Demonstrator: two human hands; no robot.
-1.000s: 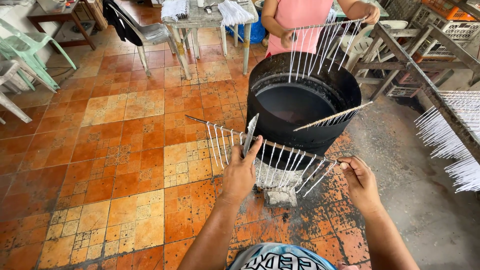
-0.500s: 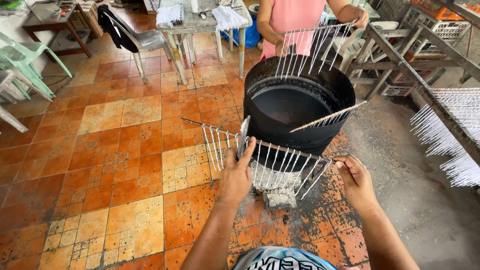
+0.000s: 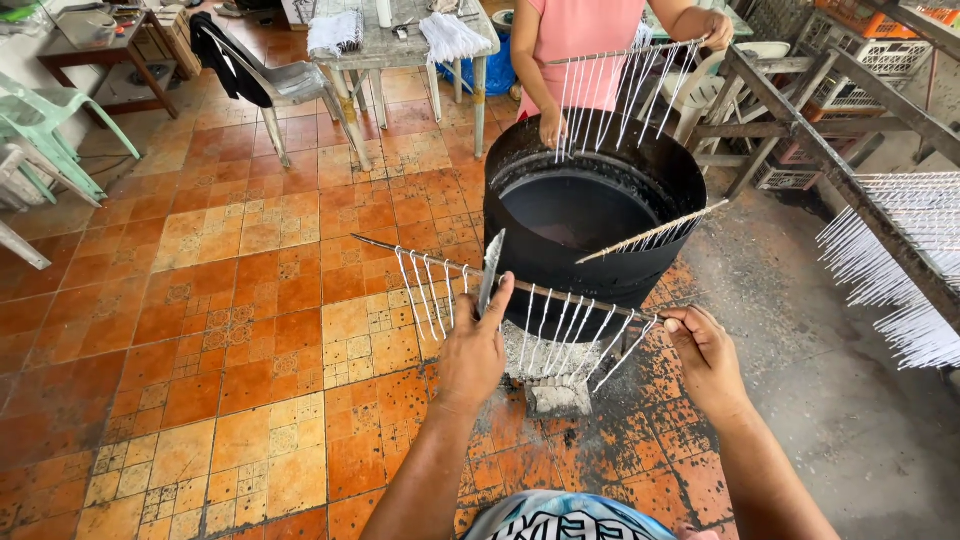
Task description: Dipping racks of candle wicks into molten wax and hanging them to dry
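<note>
While the left hand (image 3: 473, 350) kept its fingers clamped on a flat grey metal blade (image 3: 489, 272), it had edged along the thin candle-strung wooden rod (image 3: 520, 286), whose end the right hand (image 3: 706, 358) pinched beside the black drum (image 3: 590, 215).

A floor of worn orange and yellow patterned tiles (image 3: 250, 330) gives way on the right to bare grey concrete (image 3: 850, 400). On it stand a wide black metal drum (image 3: 590, 230), a small grey concrete block (image 3: 558, 397) just before it, a grey plastic chair (image 3: 290, 85) and pale green plastic chairs (image 3: 45, 120).
</note>
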